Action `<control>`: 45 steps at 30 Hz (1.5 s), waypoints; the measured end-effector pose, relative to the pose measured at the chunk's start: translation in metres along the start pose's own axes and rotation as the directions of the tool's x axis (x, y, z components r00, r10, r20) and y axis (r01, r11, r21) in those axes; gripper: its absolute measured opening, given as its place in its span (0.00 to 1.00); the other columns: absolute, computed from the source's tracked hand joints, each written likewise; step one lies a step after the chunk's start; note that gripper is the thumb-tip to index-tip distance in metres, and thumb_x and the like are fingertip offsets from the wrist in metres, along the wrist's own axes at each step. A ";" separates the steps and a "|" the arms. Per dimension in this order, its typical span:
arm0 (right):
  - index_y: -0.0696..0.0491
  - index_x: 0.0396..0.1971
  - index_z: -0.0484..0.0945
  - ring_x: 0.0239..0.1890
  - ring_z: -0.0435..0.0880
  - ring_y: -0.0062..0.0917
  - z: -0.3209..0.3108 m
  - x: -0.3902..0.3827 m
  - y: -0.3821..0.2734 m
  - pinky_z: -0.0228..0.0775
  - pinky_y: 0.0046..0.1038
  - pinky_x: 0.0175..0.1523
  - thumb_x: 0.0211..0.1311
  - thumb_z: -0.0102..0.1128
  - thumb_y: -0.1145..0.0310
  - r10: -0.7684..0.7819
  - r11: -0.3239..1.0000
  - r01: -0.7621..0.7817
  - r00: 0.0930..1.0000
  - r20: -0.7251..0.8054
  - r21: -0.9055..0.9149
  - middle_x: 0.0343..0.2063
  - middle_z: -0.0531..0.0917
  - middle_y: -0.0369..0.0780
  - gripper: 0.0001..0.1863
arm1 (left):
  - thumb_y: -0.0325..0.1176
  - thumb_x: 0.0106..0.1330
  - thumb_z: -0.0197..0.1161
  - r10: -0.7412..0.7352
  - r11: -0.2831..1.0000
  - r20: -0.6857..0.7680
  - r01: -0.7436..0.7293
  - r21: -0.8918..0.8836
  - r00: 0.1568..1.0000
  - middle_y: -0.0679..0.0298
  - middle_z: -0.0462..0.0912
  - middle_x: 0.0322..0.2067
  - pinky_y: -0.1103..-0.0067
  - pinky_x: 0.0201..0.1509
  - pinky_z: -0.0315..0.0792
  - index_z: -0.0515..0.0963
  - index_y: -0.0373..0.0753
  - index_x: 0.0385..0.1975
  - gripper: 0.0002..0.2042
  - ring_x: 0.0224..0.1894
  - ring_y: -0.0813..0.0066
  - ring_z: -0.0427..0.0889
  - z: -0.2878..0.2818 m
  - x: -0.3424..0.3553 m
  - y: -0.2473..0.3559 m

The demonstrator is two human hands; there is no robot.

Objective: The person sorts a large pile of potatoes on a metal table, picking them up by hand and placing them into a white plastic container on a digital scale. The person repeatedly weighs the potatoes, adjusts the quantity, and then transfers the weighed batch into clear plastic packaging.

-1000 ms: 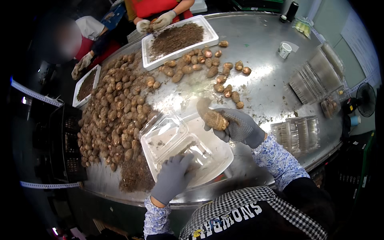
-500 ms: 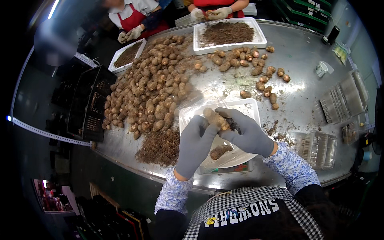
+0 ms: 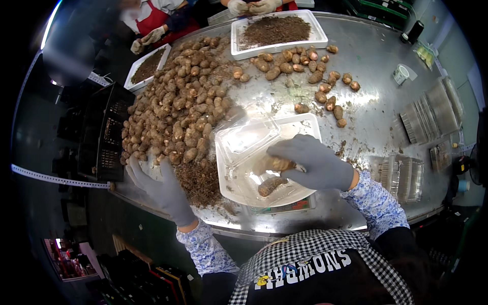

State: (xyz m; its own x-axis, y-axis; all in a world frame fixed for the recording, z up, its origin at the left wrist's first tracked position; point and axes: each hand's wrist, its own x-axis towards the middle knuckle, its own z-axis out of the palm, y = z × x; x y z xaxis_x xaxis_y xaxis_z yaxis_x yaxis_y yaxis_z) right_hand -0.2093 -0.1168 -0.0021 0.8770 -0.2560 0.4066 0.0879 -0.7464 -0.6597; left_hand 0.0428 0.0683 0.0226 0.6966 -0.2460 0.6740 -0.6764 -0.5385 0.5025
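My left hand point(image 3: 161, 190), in a grey glove, is open with fingers spread at the near edge of a big pile of brown taro roots point(image 3: 188, 96). Its fingertips reach the lowest roots beside a heap of brown scrapings point(image 3: 198, 185). In front of me, a clear plastic clamshell box point(image 3: 249, 140), lid raised, rests in a white tray point(image 3: 311, 122). Inside the box lies one taro root point(image 3: 271, 186). My grey-gloved right hand point(image 3: 317, 165) has its fingers closed round another taro root point(image 3: 278, 163), somewhat blurred, low over the box.
A scale point(image 3: 297, 205) shows under the white tray. Loose taro roots point(image 3: 325, 96) lie beyond it. Stacked clear boxes point(image 3: 432, 114) stand at the right, a black crate point(image 3: 104, 132) at the left. Across the metal table, two gloved co-workers stand by white trays of scrapings point(image 3: 277, 30).
My left hand has left the taro root and swung left to the pile, fingers spreading. My right hand keeps the root, now lower over the box. The view has shifted slightly.
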 end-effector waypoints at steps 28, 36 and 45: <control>0.49 0.53 0.74 0.45 0.80 0.34 -0.003 -0.075 0.214 0.73 0.34 0.50 0.67 0.53 0.61 0.690 0.497 -0.845 0.523 -0.499 -0.199 0.45 0.79 0.45 0.17 | 0.33 0.75 0.50 -0.254 0.896 0.307 0.343 -0.282 0.917 0.55 0.71 0.57 0.74 0.67 0.64 0.69 0.28 0.57 0.18 0.61 0.68 0.70 0.046 -0.006 -0.003; 0.52 0.53 0.72 0.23 0.74 0.18 -0.015 -0.083 0.169 0.67 0.23 0.25 0.75 0.41 0.48 0.789 0.084 -0.121 0.615 0.008 0.989 0.31 0.79 0.36 0.23 | 0.28 0.74 0.49 -0.225 0.790 0.331 0.370 -0.488 0.916 0.55 0.74 0.52 0.73 0.59 0.73 0.73 0.25 0.52 0.14 0.55 0.67 0.75 0.031 -0.018 -0.007; 0.55 0.59 0.68 0.45 0.80 0.29 -0.014 -0.030 0.046 0.75 0.30 0.53 0.67 0.57 0.57 0.384 0.615 -0.295 0.922 0.049 0.731 0.45 0.79 0.44 0.25 | 0.25 0.73 0.50 0.029 0.918 0.347 0.112 -0.380 0.937 0.56 0.71 0.53 0.74 0.60 0.74 0.73 0.27 0.52 0.12 0.56 0.68 0.75 -0.004 -0.027 -0.043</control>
State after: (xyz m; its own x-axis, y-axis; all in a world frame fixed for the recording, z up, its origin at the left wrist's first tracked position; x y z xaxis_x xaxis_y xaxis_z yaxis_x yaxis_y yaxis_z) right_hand -0.2385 -0.1519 -0.0353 0.8657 -0.4923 0.0908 0.1407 0.0651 -0.9879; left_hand 0.0526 0.1012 -0.0152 0.7164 -0.5262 0.4582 -0.6337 -0.2159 0.7428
